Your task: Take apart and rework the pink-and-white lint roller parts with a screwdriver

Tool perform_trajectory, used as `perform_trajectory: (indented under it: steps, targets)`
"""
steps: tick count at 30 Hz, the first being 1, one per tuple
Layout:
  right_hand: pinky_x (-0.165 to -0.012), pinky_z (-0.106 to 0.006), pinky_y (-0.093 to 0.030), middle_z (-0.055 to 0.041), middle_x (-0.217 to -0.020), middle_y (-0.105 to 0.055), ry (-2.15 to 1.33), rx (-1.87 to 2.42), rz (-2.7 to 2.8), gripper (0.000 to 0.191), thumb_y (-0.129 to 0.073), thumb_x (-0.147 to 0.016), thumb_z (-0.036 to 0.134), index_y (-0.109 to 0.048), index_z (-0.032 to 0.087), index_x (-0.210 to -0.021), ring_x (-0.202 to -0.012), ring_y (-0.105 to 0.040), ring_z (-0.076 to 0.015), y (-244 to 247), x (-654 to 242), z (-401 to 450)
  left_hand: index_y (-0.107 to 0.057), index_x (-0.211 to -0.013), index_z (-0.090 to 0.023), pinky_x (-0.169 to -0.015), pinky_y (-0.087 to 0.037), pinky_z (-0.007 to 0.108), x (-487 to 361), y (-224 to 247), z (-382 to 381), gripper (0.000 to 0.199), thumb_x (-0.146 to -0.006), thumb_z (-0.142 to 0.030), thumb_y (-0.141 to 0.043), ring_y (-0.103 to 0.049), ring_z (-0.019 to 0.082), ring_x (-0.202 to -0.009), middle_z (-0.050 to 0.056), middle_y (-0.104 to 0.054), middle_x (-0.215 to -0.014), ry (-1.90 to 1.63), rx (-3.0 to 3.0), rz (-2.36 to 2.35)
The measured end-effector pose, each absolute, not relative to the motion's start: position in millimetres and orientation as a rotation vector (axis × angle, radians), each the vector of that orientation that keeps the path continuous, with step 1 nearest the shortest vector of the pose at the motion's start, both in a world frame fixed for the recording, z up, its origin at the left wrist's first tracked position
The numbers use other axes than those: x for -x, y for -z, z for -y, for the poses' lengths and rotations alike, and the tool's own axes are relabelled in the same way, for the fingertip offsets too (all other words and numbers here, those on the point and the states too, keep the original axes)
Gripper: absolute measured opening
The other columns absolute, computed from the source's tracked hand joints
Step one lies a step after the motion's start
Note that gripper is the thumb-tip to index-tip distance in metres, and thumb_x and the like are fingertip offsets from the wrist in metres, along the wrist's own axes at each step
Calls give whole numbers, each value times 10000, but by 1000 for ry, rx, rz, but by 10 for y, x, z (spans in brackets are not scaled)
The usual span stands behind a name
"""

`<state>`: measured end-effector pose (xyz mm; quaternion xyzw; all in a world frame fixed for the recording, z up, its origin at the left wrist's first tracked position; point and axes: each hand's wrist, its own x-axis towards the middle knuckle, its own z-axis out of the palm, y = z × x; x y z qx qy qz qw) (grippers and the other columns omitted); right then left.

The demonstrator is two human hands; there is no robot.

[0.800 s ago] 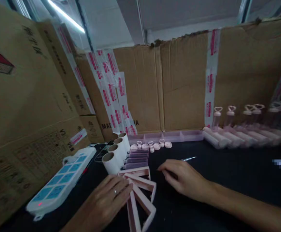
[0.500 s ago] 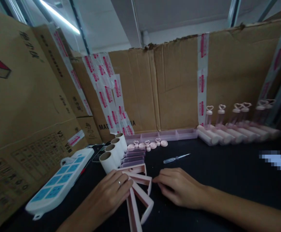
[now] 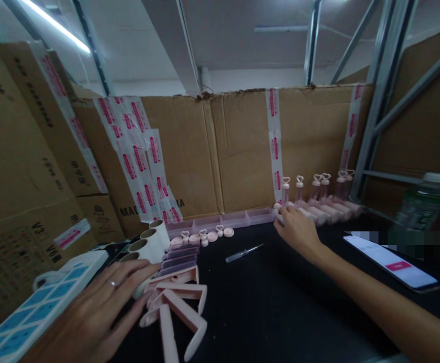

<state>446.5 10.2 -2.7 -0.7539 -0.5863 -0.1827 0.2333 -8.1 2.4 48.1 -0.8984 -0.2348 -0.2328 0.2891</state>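
My right hand (image 3: 299, 229) reaches to the back right, its fingers closed round the leftmost end of a row of pale pink cylinders (image 3: 333, 212). Clear tubes with heart-shaped tops (image 3: 316, 189) stand behind that row. At the lower left, my left hand (image 3: 106, 297) has its fingers spread beside white rolls (image 3: 159, 237) and the fanned pink angular pieces (image 3: 185, 312); its fingertips are near the pieces' left ends. Purple translucent strips (image 3: 180, 257) lie behind these pieces, with small pink round and heart parts (image 3: 212, 236) farther back.
A clear screwdriver (image 3: 242, 253) lies mid-table. A white power strip (image 3: 49, 302) is on the left. At the right are a phone (image 3: 394, 264) and a bottle (image 3: 419, 201). Cardboard (image 3: 242, 151) walls the back, with a pink tray (image 3: 220, 220) along its foot.
The view has turned to the right. My right hand has moved from the pink angular pieces to the cylinders at the back right. My left hand has drawn back leftward and its fingers have spread.
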Motion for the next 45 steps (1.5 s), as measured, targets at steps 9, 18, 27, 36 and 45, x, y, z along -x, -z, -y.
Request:
perform_trajectory:
  steps: [9, 18, 27, 36, 45]
  targets:
    - [-848, -409, -580, -97, -1136, -618, 422, 2482, 1444, 267, -655, -1048, 349, -628, 122, -1186, -967, -642, -239, 56, -4973, -455, -509, -1293, -185, -946, -458, 310, -1044, -812, -112, 314, -984, -133, -482, -579, 187, -1072, 66, -573, -1174, 906, 2586, 403]
    - [-857, -416, -564, -80, -1079, -627, 408, 2461, 1534, 259, -659, -1039, 372, -641, 126, -1117, -970, -635, -241, 188, -4914, -36, -498, -1316, -229, -998, -487, 440, -1220, -545, -228, 355, -973, -137, -494, -564, 245, -1173, 76, -580, -1258, 943, 2789, 540]
    - [-955, -485, -510, -112, -1200, -578, 546, 2342, 1540, 347, -701, -1002, 404, -613, 126, -1190, -1130, -565, -301, 467, -4832, 122, -543, -1277, -208, -982, -485, 410, -1060, -452, -214, 310, -984, -141, -467, -597, 224, -1123, 78, -604, -1204, 1106, 2838, 586]
    - [-700, -325, -543, -39, -911, -614, 220, 2030, 1490, 293, -702, -977, 401, -595, 133, -1028, -744, -618, -189, 560, -4933, 145, -566, -1239, -216, -1016, -454, 412, -964, -368, -166, 291, -979, -131, -468, -578, 223, -1158, 69, -614, -1198, 1263, 2901, 644]
    - [-716, -305, -478, -52, -978, -626, -87, 1337, 1731, 411, -743, -834, 512, -584, 199, -1047, -870, -596, -252, -428, -3745, 622, -564, -1287, -205, -976, -460, 440, -1025, -472, -28, 409, -947, -431, -560, -587, 263, -1095, 107, -614, -1251, 1828, 3099, 989]
